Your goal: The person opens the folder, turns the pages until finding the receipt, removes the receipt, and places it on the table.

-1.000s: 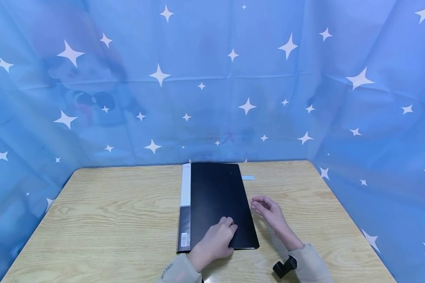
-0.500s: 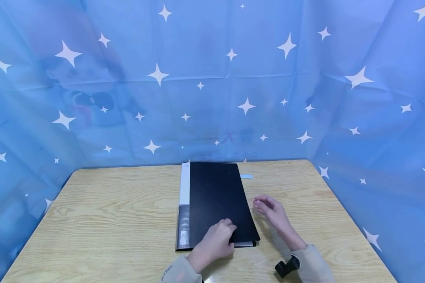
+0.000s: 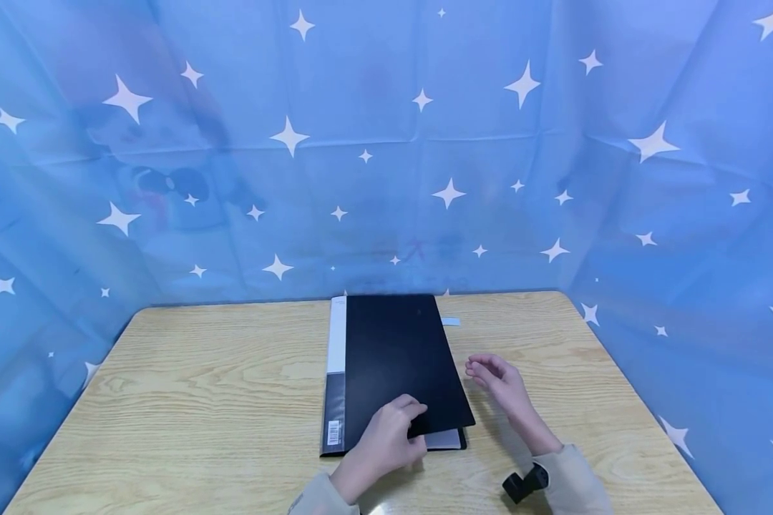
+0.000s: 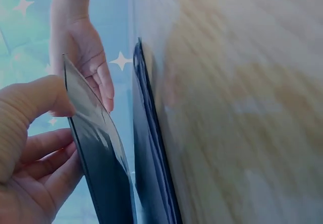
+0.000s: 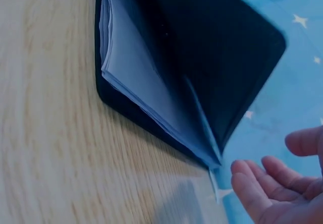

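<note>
Clock: set flat on the folder as seen by the head camera, with twelve at the far edge of the table.
Folder: a black folder is laid on the wood-grain table, its twelve o'clock end brought up to the table's far edge.
Spine: the nine o'clock side is formed by a spine strip, white in its far half and dark in its near half; a barcode label is borne near eight o'clock.
Cover: the front cover is raised off the contents at its near end, tilted, with a gap shown from five o'clock.
Pages: pale pages are exposed in that gap, resting on the back cover.
Left hand: the cover's near edge is pinched at about six o'clock between thumb and curled fingers of the left hand.
Right hand: nothing is held by the right hand; it is poised at three o'clock, apart from the folder, fingers loosely curved.
Strip: a pale blue strip is seen between one and two o'clock, at the folder's edge; whether it is tucked underneath cannot be told.
Sleeve: a black device is worn at the right cuff, near four o'clock.
Backdrop: a blue curtain printed with white stars is hung beyond twelve o'clock.
</note>
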Tool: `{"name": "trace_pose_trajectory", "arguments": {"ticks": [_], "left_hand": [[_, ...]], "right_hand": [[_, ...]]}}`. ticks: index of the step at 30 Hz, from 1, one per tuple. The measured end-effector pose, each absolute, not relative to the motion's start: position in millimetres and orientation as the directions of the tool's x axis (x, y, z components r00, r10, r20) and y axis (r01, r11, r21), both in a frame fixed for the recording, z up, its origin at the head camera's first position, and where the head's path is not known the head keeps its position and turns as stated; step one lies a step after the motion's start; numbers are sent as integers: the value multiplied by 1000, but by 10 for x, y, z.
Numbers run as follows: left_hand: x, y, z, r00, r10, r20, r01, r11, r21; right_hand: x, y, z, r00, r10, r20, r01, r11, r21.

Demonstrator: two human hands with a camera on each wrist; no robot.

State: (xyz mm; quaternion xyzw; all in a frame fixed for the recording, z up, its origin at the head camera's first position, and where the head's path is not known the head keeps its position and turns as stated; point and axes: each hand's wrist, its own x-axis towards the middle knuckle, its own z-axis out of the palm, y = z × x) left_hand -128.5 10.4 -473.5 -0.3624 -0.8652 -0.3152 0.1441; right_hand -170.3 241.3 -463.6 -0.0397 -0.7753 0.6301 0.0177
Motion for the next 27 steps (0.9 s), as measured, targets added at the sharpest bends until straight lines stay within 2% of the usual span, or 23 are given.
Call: {"name": "trace_pose_trajectory", "arguments": {"ticks": [9, 18, 22, 27], "left_hand": [[-1213, 21, -4650, -690, 422, 589, 723, 446, 527], [-1173, -57, -4595, -639, 293, 711, 763, 362, 536], [-1155, -106, -4550, -634, 251, 731, 765, 339, 547], [-1144, -174, -4479, -582, 192, 790, 796, 330, 507]], "right_hand": [[-1724, 2402, -4719, -997, 59, 54, -42, 195, -980], [-1775, 2318, -4695, -995, 79, -57, 72, 204, -976], [-1792, 2279, -4702, -997, 62, -55, 66, 200, -978], [-1828, 2215, -4738, -999, 37, -38, 44, 176, -983]]}}
